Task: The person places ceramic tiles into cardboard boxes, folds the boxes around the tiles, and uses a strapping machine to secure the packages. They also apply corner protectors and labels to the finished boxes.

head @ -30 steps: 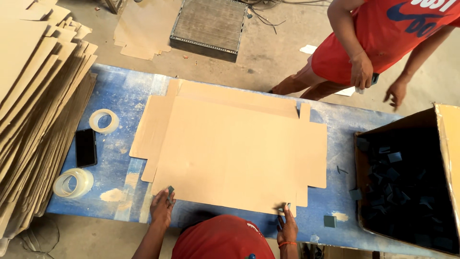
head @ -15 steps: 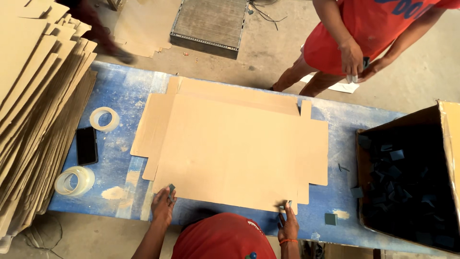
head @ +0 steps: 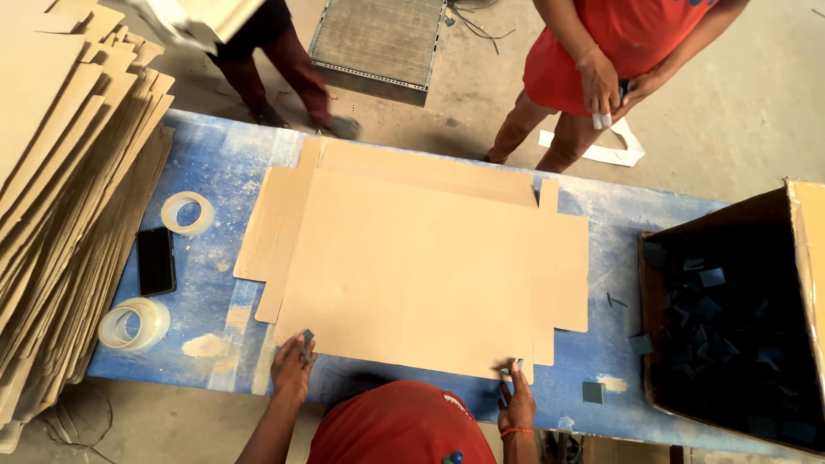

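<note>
A: What has moved since a moment ago?

B: A person in dark red trousers (head: 258, 64) has walked in at the top, carrying pale sheets. The person in the red top and shorts (head: 619, 51) has shifted and now holds both hands together. The big flat tan cardboard sheet with flaps (head: 412, 258) has not moved. It lies in the middle of the long blue table (head: 215, 163).

A: What are the two hands doing?

B: The left hand (head: 292, 368) pinches a small dark square pad (head: 307, 338) right at the sheet's near edge. The right hand (head: 518, 397) pinches another small dark piece (head: 509, 371) at the near right corner. Both hands are closed on their pieces.

A: What could go wrong?

B: I think the sheet could slide if one hand pushes harder than the other. Then a piece might end up crooked, or slip off the table edge.

A: Anything else?

B: The black flat phone (head: 155, 260) and the clear tape rolls (head: 134, 323) sit near the sheet's left side. A sliding sheet could bump them. The open brown box of dark pieces (head: 803, 258) stands well apart on the right.
</note>
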